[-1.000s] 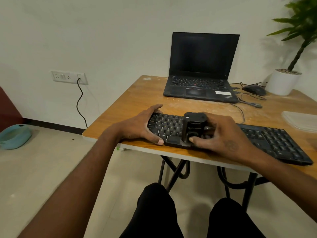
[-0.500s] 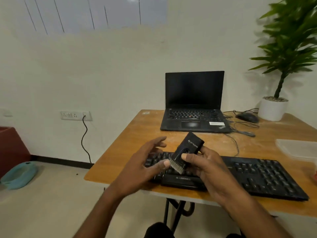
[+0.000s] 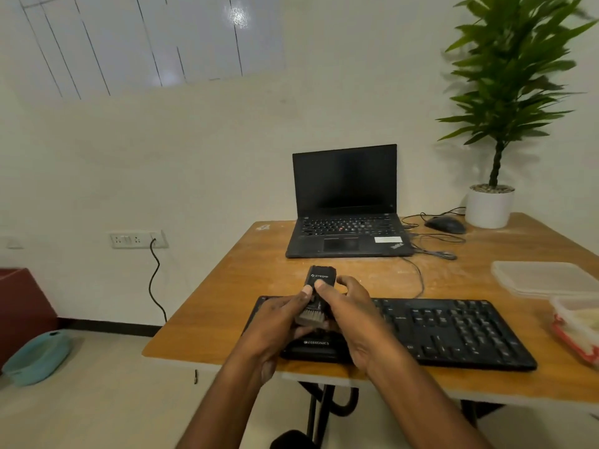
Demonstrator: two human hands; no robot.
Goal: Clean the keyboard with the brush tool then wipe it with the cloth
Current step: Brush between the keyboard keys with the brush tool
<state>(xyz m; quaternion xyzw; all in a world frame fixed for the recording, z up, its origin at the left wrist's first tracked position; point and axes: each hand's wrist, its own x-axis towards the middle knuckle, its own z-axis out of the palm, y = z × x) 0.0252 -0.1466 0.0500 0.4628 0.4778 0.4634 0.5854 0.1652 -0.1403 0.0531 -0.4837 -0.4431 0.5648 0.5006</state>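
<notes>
A person's left hand (image 3: 275,322) and right hand (image 3: 350,312) together grip a black brush tool (image 3: 319,286), bristles pointing down, above the left end of a black keyboard (image 3: 453,332) on a wooden table (image 3: 246,286); an open laptop (image 3: 346,202) sits behind.

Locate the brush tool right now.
Head view, lower centre: the brush tool is held by both hands, left hand and right hand, above the keyboard's left end, bristles down.
</notes>
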